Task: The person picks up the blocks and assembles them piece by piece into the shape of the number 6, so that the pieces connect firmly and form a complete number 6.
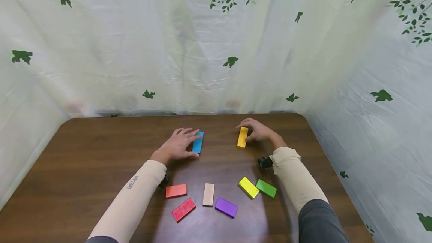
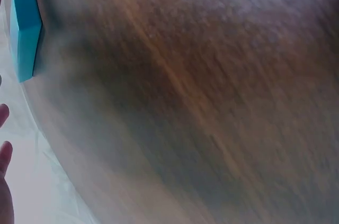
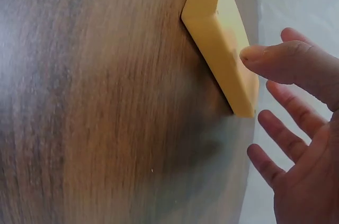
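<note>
Toward the far side of the table, a blue block (image 1: 198,143) lies beside my left hand (image 1: 179,146). That hand's fingers are spread, the fingertips reaching over the block's upper part and the thumb near its lower end. In the left wrist view the blue block (image 2: 26,33) stands at the left edge, with only a few fingertips showing. To the right, my right hand (image 1: 259,130) is at an orange-yellow block (image 1: 242,138), index finger extended past its far end. In the right wrist view the thumb tip (image 3: 253,54) overlaps the block's side (image 3: 222,49), and the other fingers are loosely extended.
Nearer me lie an orange-red block (image 1: 176,191), a red block (image 1: 183,209), a pale wooden block (image 1: 208,194), a purple block (image 1: 226,207), a yellow block (image 1: 249,188) and a green block (image 1: 266,188). A white leaf-print curtain (image 1: 202,66) hangs behind the brown table (image 1: 101,160).
</note>
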Motion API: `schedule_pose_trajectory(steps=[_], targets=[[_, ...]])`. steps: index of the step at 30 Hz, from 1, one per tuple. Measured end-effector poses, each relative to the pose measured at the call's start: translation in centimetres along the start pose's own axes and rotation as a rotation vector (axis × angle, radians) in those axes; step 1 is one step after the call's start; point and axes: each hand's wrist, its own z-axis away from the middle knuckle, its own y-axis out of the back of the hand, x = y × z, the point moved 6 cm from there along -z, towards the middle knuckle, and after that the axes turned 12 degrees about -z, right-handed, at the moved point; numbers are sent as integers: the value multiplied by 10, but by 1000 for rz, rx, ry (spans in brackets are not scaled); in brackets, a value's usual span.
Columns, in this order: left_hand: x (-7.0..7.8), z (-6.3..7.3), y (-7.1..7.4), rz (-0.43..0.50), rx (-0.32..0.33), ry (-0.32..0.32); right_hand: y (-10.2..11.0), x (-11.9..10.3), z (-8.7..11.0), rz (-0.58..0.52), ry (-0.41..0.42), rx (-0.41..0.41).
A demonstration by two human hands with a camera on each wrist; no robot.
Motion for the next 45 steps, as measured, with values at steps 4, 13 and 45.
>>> schedule_pose_trajectory(steps=[4, 13, 45], targets=[[-2, -2, -1, 7, -14, 3, -2, -4, -4, 5, 9, -19], [0, -5, -5, -48, -21, -30, -7, -2, -4, -43, -15, -64], [3, -5, -12, -51, -8, -7, -11, 10, -2, -62, -50, -41]])
